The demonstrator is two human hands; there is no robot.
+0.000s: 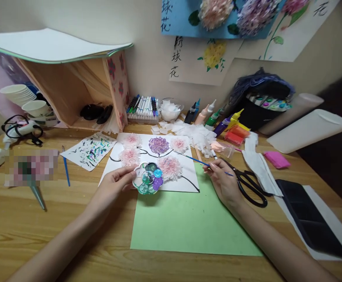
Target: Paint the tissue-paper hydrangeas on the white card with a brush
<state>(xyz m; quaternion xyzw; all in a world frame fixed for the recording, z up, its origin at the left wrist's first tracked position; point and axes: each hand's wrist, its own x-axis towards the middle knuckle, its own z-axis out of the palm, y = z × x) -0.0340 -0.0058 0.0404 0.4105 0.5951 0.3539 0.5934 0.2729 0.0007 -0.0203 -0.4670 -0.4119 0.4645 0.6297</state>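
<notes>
My left hand grips the rim of a flower-shaped paint palette with green, blue and purple paint in its wells. In my right hand is a thin blue paintbrush, pinched between the fingers, its tip pointing left toward the paper. Beneath the palette lies a white sheet bearing pink fluffy flowers, a purple flower and black painted stems. The brush tip is near the upper right pink flower; whether it touches, I cannot tell. A green sheet lies partly under the white one.
Black scissors lie beside my right hand, near a black case. Paint bottles, white paper scraps and a marker box line the back. A paint-dabbed sheet and another brush lie left.
</notes>
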